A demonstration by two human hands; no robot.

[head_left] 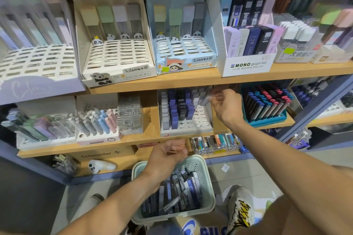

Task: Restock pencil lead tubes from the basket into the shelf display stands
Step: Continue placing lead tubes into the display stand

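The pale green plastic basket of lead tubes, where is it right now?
The pale green plastic basket sits on the floor at bottom centre of the head view, below the lowest wooden shelf, under the left hand.

1. A basket [207,181] is set on the floor before the shelves, with lead tubes [177,192] lying piled in it.
2. A slotted stand [186,126] is placed on the middle shelf [152,135], above and behind the basket; tubes are stood upright in its left and rear slots.
3. The left hand [168,155] is held over the basket's rear rim.
4. The right hand [227,107] is raised at the stand's right rear corner, where a tube [205,100] is pinched.
5. A tray of tubes [267,105] is found just right of that hand.
6. A pen holder [97,128] is placed left of the stand.
7. Two panda stands [118,49] are set side by side on the upper shelf [191,80], with a lead box [250,51] to their right.
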